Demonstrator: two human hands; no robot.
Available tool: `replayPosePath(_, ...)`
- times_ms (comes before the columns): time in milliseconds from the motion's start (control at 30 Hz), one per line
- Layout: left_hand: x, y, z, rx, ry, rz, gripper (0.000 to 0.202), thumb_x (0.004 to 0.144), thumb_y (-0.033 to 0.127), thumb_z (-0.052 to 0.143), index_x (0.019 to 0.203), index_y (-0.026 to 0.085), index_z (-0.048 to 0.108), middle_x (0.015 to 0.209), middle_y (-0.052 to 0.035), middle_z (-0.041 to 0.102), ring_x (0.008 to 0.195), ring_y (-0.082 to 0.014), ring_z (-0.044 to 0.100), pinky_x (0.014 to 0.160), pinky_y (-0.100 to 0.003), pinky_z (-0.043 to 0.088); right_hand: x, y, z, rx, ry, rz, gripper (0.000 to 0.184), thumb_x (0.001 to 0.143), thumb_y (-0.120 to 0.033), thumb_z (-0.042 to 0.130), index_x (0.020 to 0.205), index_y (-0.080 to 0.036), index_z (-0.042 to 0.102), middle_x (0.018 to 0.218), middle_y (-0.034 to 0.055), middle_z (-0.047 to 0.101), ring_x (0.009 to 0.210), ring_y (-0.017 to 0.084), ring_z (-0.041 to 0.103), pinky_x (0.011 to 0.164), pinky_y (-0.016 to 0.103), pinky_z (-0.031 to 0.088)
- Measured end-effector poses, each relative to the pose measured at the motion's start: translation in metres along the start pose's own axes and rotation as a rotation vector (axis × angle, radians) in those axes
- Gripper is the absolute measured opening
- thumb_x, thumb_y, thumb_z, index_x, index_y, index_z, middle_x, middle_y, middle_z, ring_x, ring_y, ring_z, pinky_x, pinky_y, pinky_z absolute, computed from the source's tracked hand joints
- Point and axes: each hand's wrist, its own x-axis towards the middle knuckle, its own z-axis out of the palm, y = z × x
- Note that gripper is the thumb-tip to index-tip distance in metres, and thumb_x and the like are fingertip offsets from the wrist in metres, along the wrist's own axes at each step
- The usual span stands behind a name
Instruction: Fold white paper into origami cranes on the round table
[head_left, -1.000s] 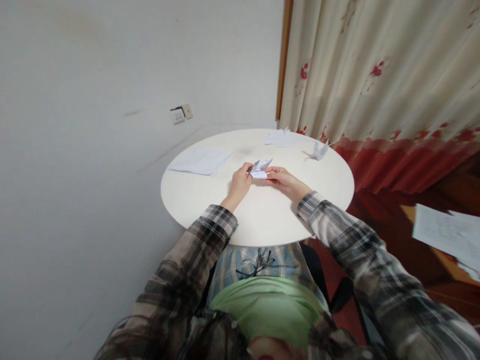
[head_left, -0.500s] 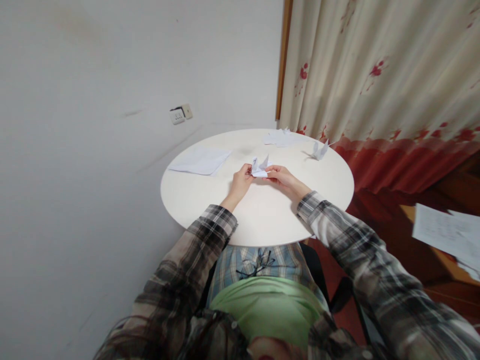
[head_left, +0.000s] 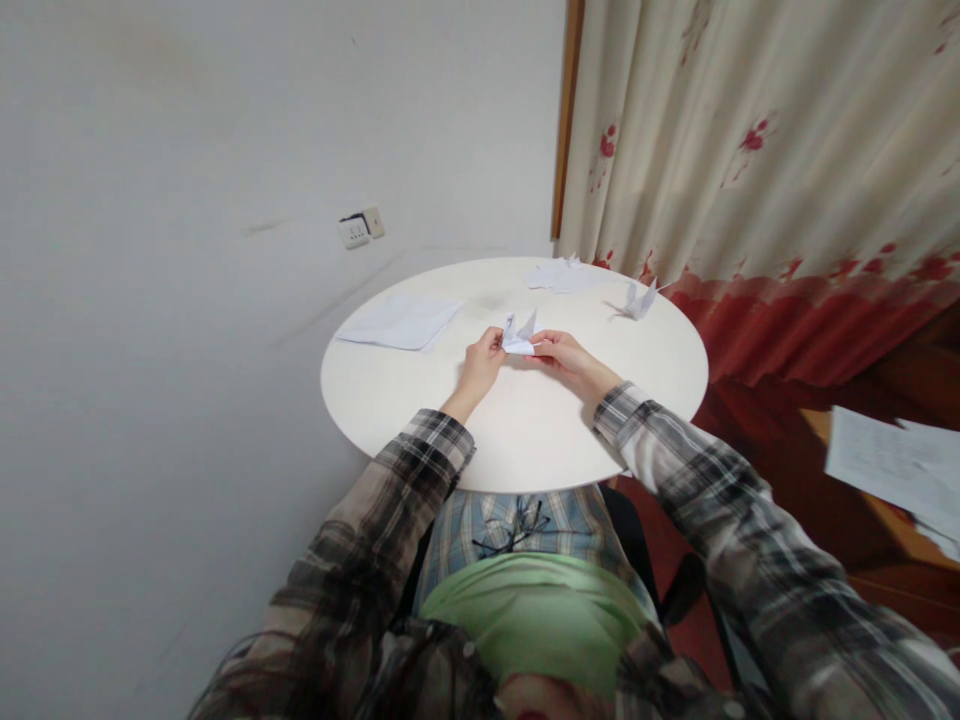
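A small folded white paper figure (head_left: pixel 519 337) with two upright points is held just above the round white table (head_left: pixel 420 400), near its middle. My left hand (head_left: pixel 482 363) pinches its left side with fingers closed. My right hand (head_left: pixel 561 353) pinches its right side, fingers also closed. Both forearms in plaid sleeves reach in from the near edge.
A stack of white paper sheets (head_left: pixel 401 322) lies at the table's left. More loose folded paper (head_left: pixel 561 275) sits at the far edge, and a finished paper crane (head_left: pixel 640 300) stands far right. A floral curtain (head_left: pixel 750 150) hangs behind. Papers (head_left: pixel 892 465) lie on a wooden surface at right.
The paper figure's flaps have been raised from lying flat to two upright points. Both hands stayed almost in place, pinching it.
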Motion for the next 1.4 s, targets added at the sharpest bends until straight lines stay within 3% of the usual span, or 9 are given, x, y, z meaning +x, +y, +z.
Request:
replayPosePath(367,0.005,-0.008,0.005,-0.204,-0.004,-0.093,0.019,0.064,0.004,0.05,0.078,0.016,0.053,0.071,0.0022,0.059,0.069,-0.011,0.057,0.066,-0.021,0.043,0.006,0.002,0.002,-0.264,0.145,-0.201,0.016,0.054,-0.005,0.062,0.064,-0.016,0.054,0.048,-0.006,0.055,0.049,0.008,0.053,0.051,0.019,0.042)
replayPosePath(633,0.006,-0.008,0.004,-0.293,-0.058,-0.132,0.022,0.061,0.004,0.054,0.079,0.016,0.051,0.071,0.002,0.061,0.068,-0.0108,0.058,0.063,-0.021,0.043,0.008,0.006,-0.004,-0.483,0.203,-0.412,0.014,0.057,-0.011,0.06,0.069,-0.017,0.057,0.058,-0.0043,0.059,0.056,0.01,0.055,0.054,0.02,0.04)
replayPosePath(867,0.005,-0.01,0.004,-0.371,-0.104,-0.186,0.025,0.06,0.005,0.059,0.079,0.016,0.047,0.069,0.0021,0.062,0.061,-0.0097,0.058,0.054,-0.018,0.038,0.003,0.002,-0.001,-0.599,0.263,-0.553,0.005,0.063,-0.015,0.06,0.062,-0.018,0.056,0.062,-0.0029,0.059,0.06,0.011,0.054,0.06,0.023,0.041)
replayPosePath(1067,0.004,-0.011,0.003,-0.447,-0.175,-0.274,0.028,0.063,0.007,0.063,0.083,0.016,0.047,0.077,-0.0017,0.066,0.068,-0.0116,0.062,0.06,-0.02,0.04,0.002,0.005,-0.002,-0.672,0.268,-0.665,0.004,0.065,-0.016,0.059,0.062,-0.017,0.058,0.06,-0.0029,0.059,0.058,0.011,0.053,0.058,0.024,0.041)
replayPosePath(1400,0.0,-0.003,0.003,-0.523,-0.194,-0.321,0.038,0.062,0.02,0.075,0.089,0.014,0.049,0.085,-0.0044,0.066,0.074,-0.0115,0.063,0.072,-0.025,0.045,0.006,0.007,-0.007,-0.706,0.281,-0.687,0.006,0.067,-0.016,0.058,0.062,-0.017,0.059,0.06,-0.0023,0.06,0.057,0.012,0.054,0.057,0.023,0.04)
